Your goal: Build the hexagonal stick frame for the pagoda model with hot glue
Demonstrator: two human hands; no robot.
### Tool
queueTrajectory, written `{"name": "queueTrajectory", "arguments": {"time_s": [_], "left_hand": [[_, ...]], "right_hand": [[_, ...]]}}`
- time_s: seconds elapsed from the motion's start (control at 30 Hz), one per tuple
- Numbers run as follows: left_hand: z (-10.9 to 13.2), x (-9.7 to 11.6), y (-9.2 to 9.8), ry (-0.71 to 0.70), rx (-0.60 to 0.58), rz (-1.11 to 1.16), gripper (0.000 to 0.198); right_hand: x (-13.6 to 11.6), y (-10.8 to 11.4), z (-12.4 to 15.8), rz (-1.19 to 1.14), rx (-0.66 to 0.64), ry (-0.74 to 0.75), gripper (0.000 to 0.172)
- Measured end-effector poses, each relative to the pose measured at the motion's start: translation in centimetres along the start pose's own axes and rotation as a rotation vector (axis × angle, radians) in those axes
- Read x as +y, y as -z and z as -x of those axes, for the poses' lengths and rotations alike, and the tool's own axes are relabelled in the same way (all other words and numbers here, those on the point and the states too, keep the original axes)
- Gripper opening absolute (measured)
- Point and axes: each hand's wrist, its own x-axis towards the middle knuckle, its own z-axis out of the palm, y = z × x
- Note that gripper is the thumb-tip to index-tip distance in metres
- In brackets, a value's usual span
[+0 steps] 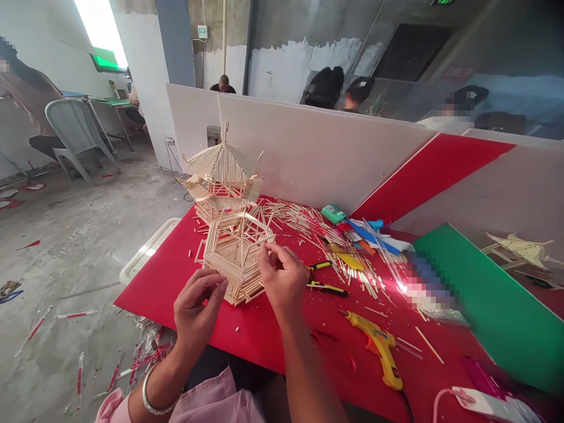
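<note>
Red table (264, 335): your left hand (196, 305) and right hand (282, 276) pinch the stick frame (235, 252); white bin (147, 252) contents probably hidden.

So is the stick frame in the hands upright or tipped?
Tipped. The stick frame leans on its edge on the red table, open face toward the camera, left hand and right hand steadying it.
</note>
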Motion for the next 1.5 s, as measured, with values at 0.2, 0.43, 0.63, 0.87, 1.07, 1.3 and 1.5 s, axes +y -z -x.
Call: {"name": "queueTrajectory", "arguments": {"time_s": [0.2,0.43,0.63,0.87,1.07,1.3,1.5], "left_hand": [[0.0,0.1,-0.1,-0.003,0.003,-0.009,0.010],[1.0,0.7,-1.0,-0.010,-0.055,-0.036,0.006],[1.7,1.7,-2.7,0.083,-0.195,-0.116,0.027],[2.0,3.6,-4.5,0.043,-0.341,-0.135,0.058],[3.0,3.6,-6.5,0.246,-0.313,0.034,0.045],[3.5,3.2,-8.0,0.133,-0.229,-0.115,0.019],[3.9,2.7,-8.5,-0.009,-0.221,-0.293,0.027]], "right_hand": [[0.7,3.7,2.3,-0.139,-0.238,-0.089,0.016],[2.0,5.0,3.8,-0.220,-0.205,-0.194,0.016],[0.4,4.9,5.5,-0.337,-0.295,-0.022,0.011],[1.0,6.4,6.6,-0.641,-0.395,0.006,0.012],[3.9,5.9,8.1,-0.855,-0.375,-0.139,0.029],[4.2,3.8,8.9,-0.846,-0.137,-0.304,0.026],[3.7,4.4,8.7,-0.773,-0.141,-0.267,0.026]]}}
